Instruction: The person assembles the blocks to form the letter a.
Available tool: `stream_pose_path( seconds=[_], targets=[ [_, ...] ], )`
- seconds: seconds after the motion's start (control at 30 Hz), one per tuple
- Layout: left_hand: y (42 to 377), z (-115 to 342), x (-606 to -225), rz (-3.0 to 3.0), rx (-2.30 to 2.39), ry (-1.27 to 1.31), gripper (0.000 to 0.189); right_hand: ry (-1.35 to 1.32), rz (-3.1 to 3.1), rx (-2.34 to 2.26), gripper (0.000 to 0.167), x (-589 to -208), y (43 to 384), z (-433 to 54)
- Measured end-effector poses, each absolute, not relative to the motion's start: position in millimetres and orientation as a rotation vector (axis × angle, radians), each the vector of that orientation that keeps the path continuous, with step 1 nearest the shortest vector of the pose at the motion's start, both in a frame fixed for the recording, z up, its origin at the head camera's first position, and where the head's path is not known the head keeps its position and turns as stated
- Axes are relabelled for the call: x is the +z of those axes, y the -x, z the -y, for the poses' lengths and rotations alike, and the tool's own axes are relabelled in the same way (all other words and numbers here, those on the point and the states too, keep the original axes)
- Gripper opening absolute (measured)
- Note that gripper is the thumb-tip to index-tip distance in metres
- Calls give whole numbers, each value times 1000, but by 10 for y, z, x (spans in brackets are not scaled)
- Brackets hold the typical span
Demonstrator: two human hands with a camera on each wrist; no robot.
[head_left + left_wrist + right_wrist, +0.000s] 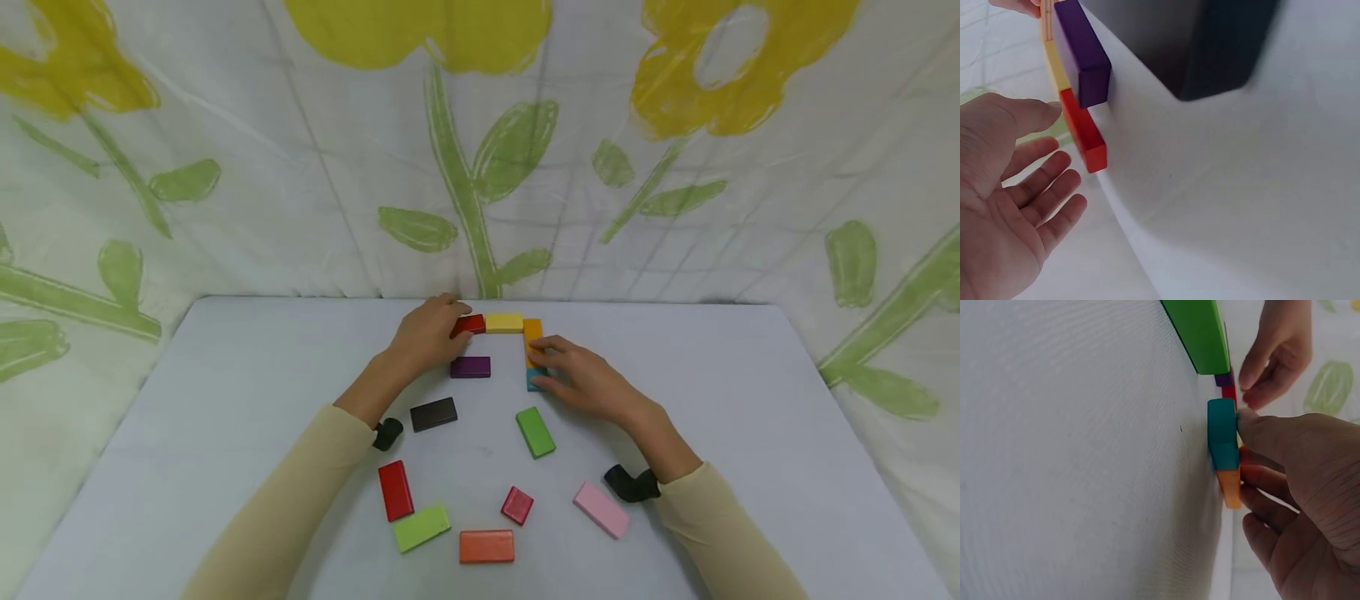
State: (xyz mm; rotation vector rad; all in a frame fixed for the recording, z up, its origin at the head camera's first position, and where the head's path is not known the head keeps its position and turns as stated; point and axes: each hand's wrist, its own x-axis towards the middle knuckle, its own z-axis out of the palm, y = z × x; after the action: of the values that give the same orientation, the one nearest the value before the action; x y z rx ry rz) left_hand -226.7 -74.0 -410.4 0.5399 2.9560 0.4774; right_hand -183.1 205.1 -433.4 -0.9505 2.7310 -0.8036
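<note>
Lightly poised, the fingers of the left hand (pixel 423 333) curve loosely beside a red block (pixel 475 323), clasping nothing; those of the right hand (pixel 588 379) rest by an orange block (pixel 533 328) and a blue block (pixel 1222 428), apparently touching rather than gripping. Red meets a yellow block (pixel 504 323) end to end near the far edge of a white bench (pixel 712 400); orange turns the corner toward the wearer, blue butted against its near end. A purple block (pixel 470 367) lies apart, just inside the bend. Uneven pressure from the right thumb could skew blue or drive orange into yellow, breaking the corner; a dip of the left thumb could knock purple. Farther out, a dark wrist fitting (pixel 388 434) might catch the black block (pixel 433 414) if the left arm drew back low. Beyond hangs a flowered curtain (pixel 337 167).
</note>
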Motion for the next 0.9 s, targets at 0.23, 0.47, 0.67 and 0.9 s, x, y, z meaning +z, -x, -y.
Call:
stream_pose_path(
  seconds=[0.23, 0.47, 0.67, 0.9],
  targets=[
    [2104, 843, -4052, -2968, 535, -561, 44, 946, -2739, -787, 49, -4344, 1882, -2043],
    [1899, 863, -4005, -2925, 503, -551, 46, 956, -2724, -762, 48, -4287, 1977, -1969],
    [1766, 771, -4003, -2890, 471, -618, 48, 937, -2723, -776, 49, -4305, 1947, -1991],
    [1699, 713, -4044, -2878, 490, -653, 48, 880, -2711, -796, 50, -4341, 1874, -2048]
  ],
)
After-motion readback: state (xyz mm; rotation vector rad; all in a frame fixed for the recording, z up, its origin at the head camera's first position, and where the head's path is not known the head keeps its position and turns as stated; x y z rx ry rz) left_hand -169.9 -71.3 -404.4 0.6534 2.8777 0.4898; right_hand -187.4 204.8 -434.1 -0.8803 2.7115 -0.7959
